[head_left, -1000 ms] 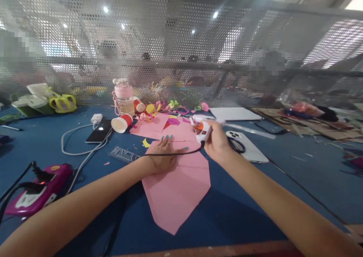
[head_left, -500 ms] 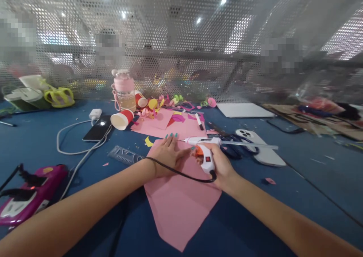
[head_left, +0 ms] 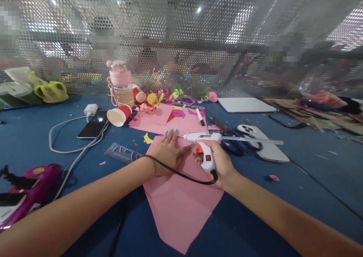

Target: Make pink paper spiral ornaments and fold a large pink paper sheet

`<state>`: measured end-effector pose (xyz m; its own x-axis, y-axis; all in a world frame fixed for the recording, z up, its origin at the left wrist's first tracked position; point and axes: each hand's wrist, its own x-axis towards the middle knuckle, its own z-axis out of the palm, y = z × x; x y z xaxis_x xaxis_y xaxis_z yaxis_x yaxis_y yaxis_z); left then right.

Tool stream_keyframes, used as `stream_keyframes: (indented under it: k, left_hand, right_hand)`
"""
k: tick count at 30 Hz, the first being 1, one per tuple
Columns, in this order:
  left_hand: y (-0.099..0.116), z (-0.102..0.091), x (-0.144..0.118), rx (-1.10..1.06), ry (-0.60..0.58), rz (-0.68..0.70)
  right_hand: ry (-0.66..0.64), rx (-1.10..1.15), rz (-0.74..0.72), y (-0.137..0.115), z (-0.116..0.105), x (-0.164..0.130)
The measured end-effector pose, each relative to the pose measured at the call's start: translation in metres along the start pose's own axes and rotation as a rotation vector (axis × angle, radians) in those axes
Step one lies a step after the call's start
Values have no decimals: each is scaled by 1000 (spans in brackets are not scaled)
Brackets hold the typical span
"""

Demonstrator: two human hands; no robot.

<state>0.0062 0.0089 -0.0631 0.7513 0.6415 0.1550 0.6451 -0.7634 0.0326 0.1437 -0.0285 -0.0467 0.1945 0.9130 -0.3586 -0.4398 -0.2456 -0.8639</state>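
Note:
My right hand (head_left: pixel 221 162) is wrapped round the handle of a white hot glue gun (head_left: pixel 208 156) with an orange trigger. A clear glue stick (head_left: pixel 252 139) juts from its back, and its nozzle points left, just past the fingertips of my left hand (head_left: pixel 167 151). That hand lies flat on a large pink paper sheet (head_left: pixel 181 207), fingers stretched out near its far edge. The gun's black cord (head_left: pixel 178 172) crosses over my left wrist. Whether the nozzle touches the paper I cannot tell.
A clear stencil ruler (head_left: pixel 121 153), black phone (head_left: pixel 95 125), red paper cup (head_left: pixel 120 115) and pink-lidded bottle (head_left: pixel 121 84) lie or stand left. Beyond are pink paper scraps (head_left: pixel 159 113) and a marker (head_left: pixel 200 117). Dark-handled scissors (head_left: pixel 234 143) and a white phone (head_left: pixel 269 149) are right.
The camera view has shifted slightly. Both hands keep nearly the same pose, the left flat on the pink paper and the right holding the glue gun, whose nozzle seems a little further left.

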Motion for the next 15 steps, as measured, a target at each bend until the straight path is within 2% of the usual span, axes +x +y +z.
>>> stream_keyframes:
  k: [15]
  left_hand:
    - [0, -3, 0, 4, -11, 11]
  right_hand:
    - [23, -28, -13, -1, 3, -3]
